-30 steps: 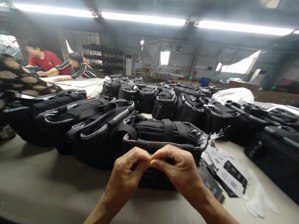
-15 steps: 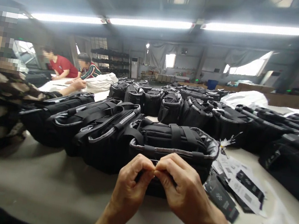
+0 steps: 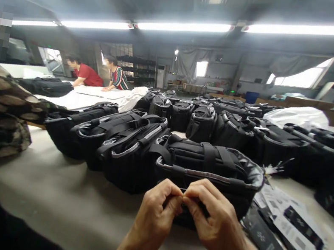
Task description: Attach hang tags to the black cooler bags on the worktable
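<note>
The pale table (image 3: 76, 201) is stretching away ahead, its near edge crossing at lower left. Toward that edge three black bags (image 3: 136, 154) are sitting side by side, and just right of them a wide black bag (image 3: 208, 166) is standing upright, its long axis running left to right, roughly along the near edge. Right of it a pile of tags (image 3: 296, 234) is spreading over the tabletop. The left hand (image 3: 157, 209) and right hand (image 3: 217, 216) are pinching thumb to forefinger, tips meeting or nearly so; the wide bag is lying straight ahead, just beyond both, while the tags are lying nearer the right hand. Whatever the fingertips are gripping is too small to make out.
</note>
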Motion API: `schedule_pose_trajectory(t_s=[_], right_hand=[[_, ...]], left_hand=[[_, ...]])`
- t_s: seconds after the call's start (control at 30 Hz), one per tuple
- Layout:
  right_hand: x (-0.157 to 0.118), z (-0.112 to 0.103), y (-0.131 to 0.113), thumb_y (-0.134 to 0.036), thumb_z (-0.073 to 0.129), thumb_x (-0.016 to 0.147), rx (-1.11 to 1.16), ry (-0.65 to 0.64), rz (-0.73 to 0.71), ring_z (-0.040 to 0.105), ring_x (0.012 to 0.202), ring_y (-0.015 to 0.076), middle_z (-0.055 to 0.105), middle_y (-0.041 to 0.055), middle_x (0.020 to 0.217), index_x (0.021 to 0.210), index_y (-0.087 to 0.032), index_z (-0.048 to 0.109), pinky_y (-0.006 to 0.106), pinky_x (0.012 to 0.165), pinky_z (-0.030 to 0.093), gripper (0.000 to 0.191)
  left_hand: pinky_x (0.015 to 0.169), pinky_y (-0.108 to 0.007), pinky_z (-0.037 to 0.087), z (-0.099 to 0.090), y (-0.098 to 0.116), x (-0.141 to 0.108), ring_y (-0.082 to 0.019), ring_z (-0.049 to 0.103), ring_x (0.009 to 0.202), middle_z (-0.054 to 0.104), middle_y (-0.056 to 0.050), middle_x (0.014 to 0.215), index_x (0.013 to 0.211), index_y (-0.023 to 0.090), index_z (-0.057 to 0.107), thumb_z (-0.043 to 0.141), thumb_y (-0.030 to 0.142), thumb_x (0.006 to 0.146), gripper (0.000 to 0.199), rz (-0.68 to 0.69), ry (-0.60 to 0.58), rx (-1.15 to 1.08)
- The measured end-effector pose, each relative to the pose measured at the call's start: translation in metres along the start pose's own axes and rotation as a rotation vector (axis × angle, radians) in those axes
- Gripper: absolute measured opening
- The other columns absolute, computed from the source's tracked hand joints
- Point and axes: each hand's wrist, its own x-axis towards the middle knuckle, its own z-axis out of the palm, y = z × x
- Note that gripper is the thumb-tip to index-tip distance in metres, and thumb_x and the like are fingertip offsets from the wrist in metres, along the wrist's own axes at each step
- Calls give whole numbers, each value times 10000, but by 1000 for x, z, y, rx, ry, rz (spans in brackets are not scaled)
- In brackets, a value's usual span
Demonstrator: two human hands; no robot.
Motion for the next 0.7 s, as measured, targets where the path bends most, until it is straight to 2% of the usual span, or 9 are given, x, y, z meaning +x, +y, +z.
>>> schedule_pose_trajectory(t_s=[0.1,0.23,0.33,0.4,0.47,0.53,0.6,0.67,0.7], right_hand=[[-2,1,6,-180,541,964,-3,-9,-41,593,757,130,600,23,843,860,-195,607,230,691,479,124],[0,0,16,-264,630,938,45,-48,61,632,732,129,648,-1,806,835,-218,654,213,683,496,116],[0,-2,14,-295,677,910,103,-60,118,658,745,133,680,-7,811,848,-230,696,204,704,511,92],[-6,-3,6,-271,678,907,138,-16,130,667,785,134,693,0,866,909,-234,715,202,730,519,52],[-18,-7,-4,-231,669,907,156,22,129,669,830,133,697,13,946,997,-233,721,202,749,524,104],[-34,-13,-7,-200,668,903,154,14,131,670,846,130,700,21,977,1039,-228,724,200,750,526,150],[-56,-24,-2,-192,676,897,115,-6,165,672,824,126,710,14,931,1006,-225,737,201,740,524,129],[-80,-41,13,-216,676,898,19,46,237,676,795,137,719,12,871,942,-222,747,223,738,528,83],[-92,-51,24,-241,663,906,-45,116,297,678,790,151,722,20,859,915,-216,747,247,745,533,88]], left_hand=[[591,-210,448,4,-4,-3,-116,572,632,595,3,704,764,168,594,583,245,937,190,-21,20,-45],[674,-221,473,6,-11,-5,-126,596,717,622,-23,779,818,164,635,569,170,943,142,199,135,163],[749,-214,522,3,-13,-5,-127,641,795,661,-42,867,926,166,671,538,129,961,143,356,111,241],[849,-218,537,0,-11,-7,-138,667,932,691,-56,1000,1041,178,676,546,103,954,173,420,116,277],[917,-230,532,-5,-10,-11,-146,657,1040,665,-68,1194,1204,202,635,564,93,943,292,455,180,358],[905,-243,541,-11,-13,-17,-136,664,996,600,-73,1328,1318,227,572,585,107,933,403,473,271,459],[888,-272,549,-20,-25,-25,-130,665,897,596,-70,1322,1306,230,584,612,145,920,396,481,380,515],[958,-347,529,-30,-45,-34,-177,652,957,614,-73,1286,1262,218,617,653,217,894,370,441,485,531],[1005,-399,507,-34,-58,-38,-214,639,1021,609,-83,1297,1263,207,616,677,273,873,400,390,527,521]])
